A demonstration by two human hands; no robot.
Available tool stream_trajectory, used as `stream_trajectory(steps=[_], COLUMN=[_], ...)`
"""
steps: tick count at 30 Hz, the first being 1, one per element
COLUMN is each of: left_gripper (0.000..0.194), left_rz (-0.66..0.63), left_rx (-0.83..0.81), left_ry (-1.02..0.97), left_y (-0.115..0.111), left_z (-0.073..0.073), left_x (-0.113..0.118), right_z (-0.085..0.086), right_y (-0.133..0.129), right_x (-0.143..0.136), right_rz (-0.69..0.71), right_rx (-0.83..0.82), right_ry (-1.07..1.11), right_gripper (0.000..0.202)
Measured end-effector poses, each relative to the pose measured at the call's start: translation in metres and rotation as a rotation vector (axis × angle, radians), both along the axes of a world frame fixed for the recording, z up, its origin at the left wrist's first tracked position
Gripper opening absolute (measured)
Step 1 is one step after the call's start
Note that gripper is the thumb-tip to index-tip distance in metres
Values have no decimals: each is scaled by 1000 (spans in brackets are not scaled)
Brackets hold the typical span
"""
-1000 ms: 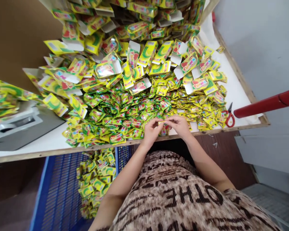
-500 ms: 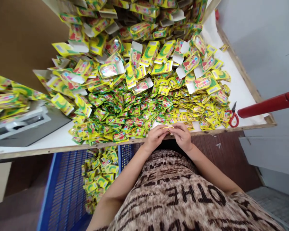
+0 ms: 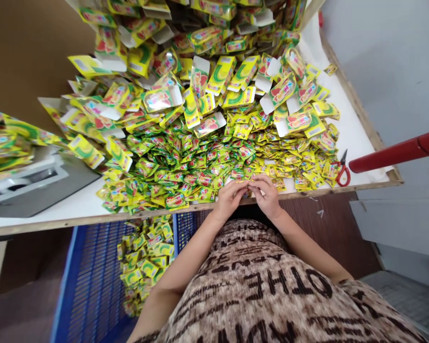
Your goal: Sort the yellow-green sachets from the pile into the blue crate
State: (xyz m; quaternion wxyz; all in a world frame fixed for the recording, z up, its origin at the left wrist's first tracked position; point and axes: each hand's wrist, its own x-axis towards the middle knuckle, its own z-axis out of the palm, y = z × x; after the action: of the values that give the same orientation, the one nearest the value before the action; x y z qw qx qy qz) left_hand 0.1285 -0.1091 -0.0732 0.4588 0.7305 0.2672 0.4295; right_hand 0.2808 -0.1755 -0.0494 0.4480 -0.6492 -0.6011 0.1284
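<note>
At the table's front edge, my left hand [image 3: 229, 197] and my right hand [image 3: 268, 196] meet fingertip to fingertip. Both are closed in a pinch on a small yellow packet [image 3: 240, 181], seen nearly edge-on and mostly covered by the fingers. Just beyond the hands lies a heap of small green sachets [image 3: 189, 178], with yellow sachets [image 3: 289, 159] spread to its right. Behind them, yellow and green cardboard boxes [image 3: 219, 75], many with white flaps open, are piled high.
Red-handled scissors [image 3: 343, 175] lie at the table's right end, near a red pole [image 3: 396, 153]. Below the table on the left stands a blue plastic crate [image 3: 84, 281] beside filled boxes [image 3: 148, 267]. A grey-and-white device [image 3: 28, 186] sits at the far left. Wooden strips [image 3: 357, 109] edge the table.
The view has shifted slightly, so the scene sits a little further left and up. My fingers have changed their hold a little on the yellow packet; the piles look the same.
</note>
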Motion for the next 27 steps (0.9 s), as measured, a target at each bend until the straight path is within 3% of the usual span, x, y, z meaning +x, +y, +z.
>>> stream_trajectory(steps=[3, 5, 6, 8, 11, 13, 15, 17, 19, 21, 24, 26, 27], left_gripper=[26, 29, 31, 30, 31, 36, 41, 48, 53, 52, 35, 26, 24], left_rz=[94, 191, 201, 101, -121, 16, 315, 488, 423, 251, 9, -112, -114], left_rx=[-130, -306, -407, -594, -811, -905, -955, -1007, -1041, -979, -724, -530, -452], left_ry=[-11, -43, -33, 92, 471, 759, 1031, 1096, 907, 680, 513, 432, 376], left_y=[-2, 0, 2, 7, 3, -11, -29, -43, -48, -40, -14, 7, 16], left_z=[12, 26, 33, 44, 40, 23, 4, -4, 6, 31, 71, 80, 77], left_x=[-10, -36, -55, -103, -189, -243, -286, -311, -313, -289, -215, -153, -122], right_z=[2, 1, -1, -7, -16, -18, -16, -12, -11, -14, -23, -26, -25], right_y=[-14, -22, -24, -25, -15, -6, 5, 18, 33, 49, 65, 66, 64], right_x=[27, 49, 58, 69, 66, 58, 49, 37, 21, 3, -14, -15, -12], right_rz=[-154, -304, -348, -361, -303, -242, -168, -101, -81, -118, -203, -176, -114], right_rx=[-96, -232, -311, -434, -504, -515, -489, -448, -433, -454, -537, -584, -600], right_ry=[-113, -252, -326, -423, -338, -208, -63, 129, 374, 541, 514, 495, 534], right_gripper=[21, 22, 24, 30, 42, 45, 37, 31, 36, 48, 49, 43, 42])
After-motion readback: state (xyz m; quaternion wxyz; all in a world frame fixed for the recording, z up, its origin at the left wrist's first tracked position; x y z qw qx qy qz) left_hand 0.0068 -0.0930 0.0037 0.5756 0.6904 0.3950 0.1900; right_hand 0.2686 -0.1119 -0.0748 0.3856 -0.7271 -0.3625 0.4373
